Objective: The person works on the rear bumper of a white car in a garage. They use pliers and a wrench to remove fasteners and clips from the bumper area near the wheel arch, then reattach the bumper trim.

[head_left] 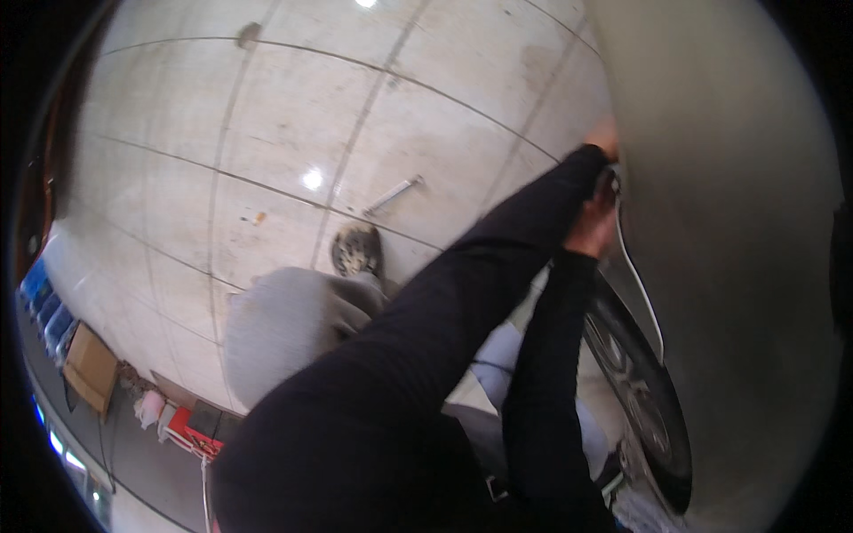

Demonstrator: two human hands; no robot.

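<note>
Both my arms, in black sleeves, stretch to the right toward a large grey-beige panel (729,222), apparently a vehicle's side. My left hand (605,139) is the farther one, at the panel's edge, blurred, with its fingers hidden behind that edge. Closer in, my right hand (593,231) is at the same edge beside a small dark part; its fingers are smeared and partly covered, so its grip is unclear. A thin white strip or cable (641,289) runs along the panel's edge from near my right hand down to the wheel (633,382), which has a black tire and grey spokes.
A metal wrench (394,194) lies on the tiled floor (284,107) past my shoe (357,250). My bent knee in grey trousers (280,333) is left of my arms. At the lower left are a cardboard box (90,369), a red box (191,433) and blue packs (49,306).
</note>
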